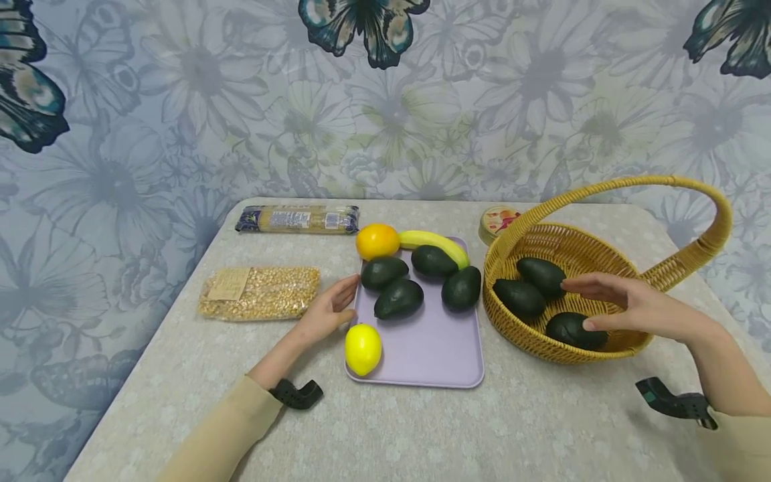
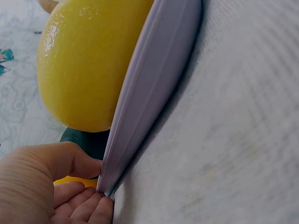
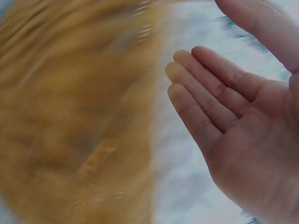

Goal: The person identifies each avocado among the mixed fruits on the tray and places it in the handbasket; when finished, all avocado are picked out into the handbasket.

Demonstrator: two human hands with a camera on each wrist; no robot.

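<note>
My left hand [image 1: 328, 311] touches the left rim of a lilac tray [image 1: 434, 355], its thumb and fingertips against the edge in the left wrist view. A yellow lemon [image 1: 363, 349] sits at the tray's near left corner. Several dark green avocados [image 1: 399, 299] lie on the tray, with a banana [image 1: 436, 244] and an orange fruit [image 1: 377, 242] at its far end. My right hand [image 1: 638, 306] hovers over a wicker basket [image 1: 566, 355], fingers extended and holding nothing. Inside are three avocados [image 1: 519, 299], close to its fingertips. The right wrist view blurs the basket.
A bag of corn kernels [image 1: 262, 293] lies left of the tray, and a pasta packet [image 1: 298, 219] lies behind it. A round tin [image 1: 498, 221] stands behind the basket, whose tall handle [image 1: 680, 181] arches up. The patterned wall [image 1: 421, 134] borders the table's far edge.
</note>
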